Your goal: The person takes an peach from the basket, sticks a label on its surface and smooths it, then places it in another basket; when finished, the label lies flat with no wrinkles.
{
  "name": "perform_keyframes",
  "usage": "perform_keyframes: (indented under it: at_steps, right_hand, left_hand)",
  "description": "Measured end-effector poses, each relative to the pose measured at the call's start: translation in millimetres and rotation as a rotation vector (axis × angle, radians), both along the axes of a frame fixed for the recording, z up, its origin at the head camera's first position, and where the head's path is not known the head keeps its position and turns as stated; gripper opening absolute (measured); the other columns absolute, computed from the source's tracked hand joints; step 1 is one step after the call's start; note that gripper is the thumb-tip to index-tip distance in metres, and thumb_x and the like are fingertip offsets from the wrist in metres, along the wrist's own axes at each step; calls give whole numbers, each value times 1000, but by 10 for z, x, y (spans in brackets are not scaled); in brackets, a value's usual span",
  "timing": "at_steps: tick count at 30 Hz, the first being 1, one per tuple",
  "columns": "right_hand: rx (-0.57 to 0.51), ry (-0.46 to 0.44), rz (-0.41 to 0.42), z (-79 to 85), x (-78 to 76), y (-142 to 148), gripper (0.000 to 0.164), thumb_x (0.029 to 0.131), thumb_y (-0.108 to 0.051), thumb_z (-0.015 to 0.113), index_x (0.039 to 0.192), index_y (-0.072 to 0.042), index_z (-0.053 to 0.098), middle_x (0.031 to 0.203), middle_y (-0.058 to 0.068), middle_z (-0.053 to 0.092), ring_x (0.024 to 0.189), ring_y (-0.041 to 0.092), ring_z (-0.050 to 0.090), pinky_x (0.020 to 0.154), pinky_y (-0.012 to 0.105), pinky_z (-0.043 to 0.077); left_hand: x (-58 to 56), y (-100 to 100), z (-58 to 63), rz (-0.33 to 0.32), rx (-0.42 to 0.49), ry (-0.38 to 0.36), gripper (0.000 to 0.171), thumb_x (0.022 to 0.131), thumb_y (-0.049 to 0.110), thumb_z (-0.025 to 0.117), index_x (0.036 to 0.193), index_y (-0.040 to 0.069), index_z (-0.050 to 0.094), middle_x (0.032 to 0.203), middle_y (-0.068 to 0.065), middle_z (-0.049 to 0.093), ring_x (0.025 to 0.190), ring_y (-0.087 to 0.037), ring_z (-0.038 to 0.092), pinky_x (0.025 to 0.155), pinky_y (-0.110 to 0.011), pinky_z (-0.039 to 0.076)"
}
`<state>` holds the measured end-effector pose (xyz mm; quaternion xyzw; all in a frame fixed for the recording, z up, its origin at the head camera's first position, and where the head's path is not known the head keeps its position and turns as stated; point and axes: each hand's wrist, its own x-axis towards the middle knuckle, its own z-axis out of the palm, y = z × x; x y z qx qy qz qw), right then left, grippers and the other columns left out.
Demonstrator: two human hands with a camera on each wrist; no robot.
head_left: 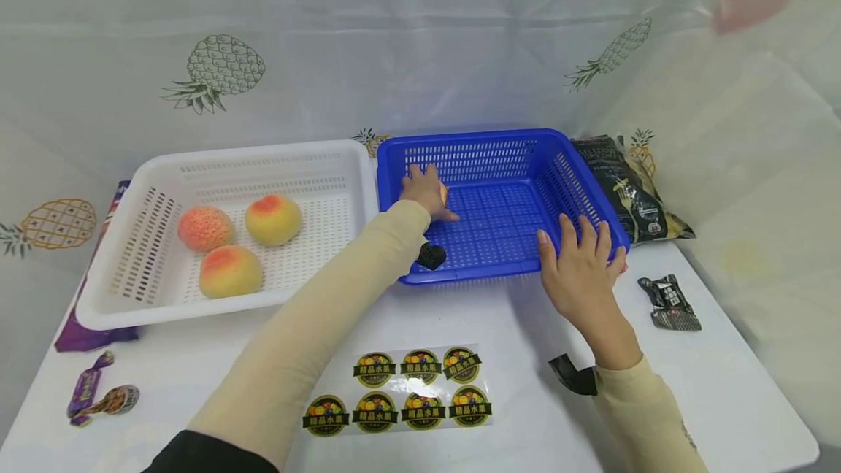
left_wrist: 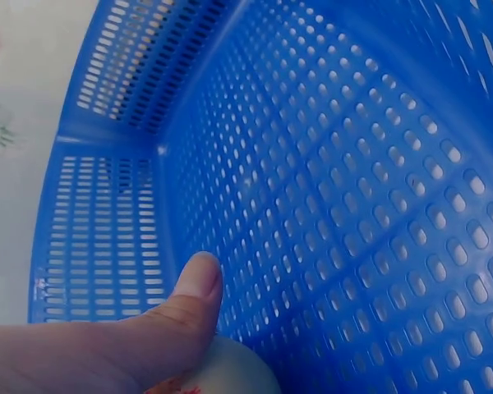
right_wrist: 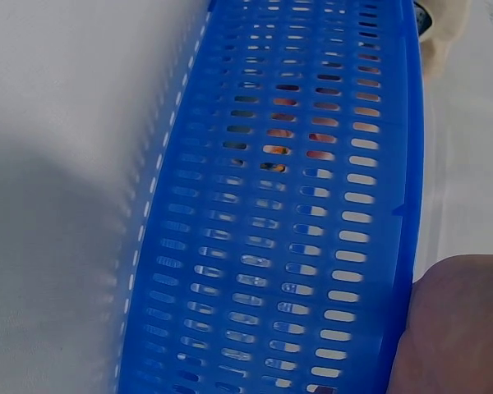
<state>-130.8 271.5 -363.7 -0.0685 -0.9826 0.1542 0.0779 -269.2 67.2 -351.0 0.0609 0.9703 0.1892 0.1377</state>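
Observation:
Inside the blue basket, at its left end, my left hand grips a round fruit. A sliver of orange shows beside the fingers in the head view. In the left wrist view the fruit looks pale with red marks, mostly hidden under the thumb. My right hand rests at the basket's near right corner, its fingers spread and extended over the rim. Part of that hand lies against the rim in the right wrist view.
Left of the blue basket, a white basket contains three peach-like fruits. A sticker sheet lies in front. Wrapped candies are at left, a black packet at right. A dark snack bag sits behind the basket's right side.

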Motion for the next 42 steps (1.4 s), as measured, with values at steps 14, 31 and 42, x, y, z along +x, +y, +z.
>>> perform_keyframes:
  at_steps: [14,31,42]
  right_hand:
    - [-7,-28,8,57,35,-47,68,93,-52,14,139,-2,19,139,31,13,130,46,-9,91,69,-9]
    - [29,216,202,314,119,-698,61,89,-46,43,132,-3,34,135,24,28,129,41,9,93,65,6]
    - [118,108,770,922,-245,-2041,49,87,-38,53,123,-6,46,121,11,46,113,26,41,93,40,37]
  left_hand:
    - [593,-603,580,-109,172,132,76,76,53,59,133,10,31,133,-13,29,121,-27,28,95,-38,35]
    - [2114,-2810,-195,660,239,684,56,79,26,63,117,-9,42,127,-29,23,116,-43,16,86,-56,21]
    - [2108,-2707,-294,824,498,646,81,83,29,59,140,1,8,146,-8,-6,131,-24,-5,104,-53,5]
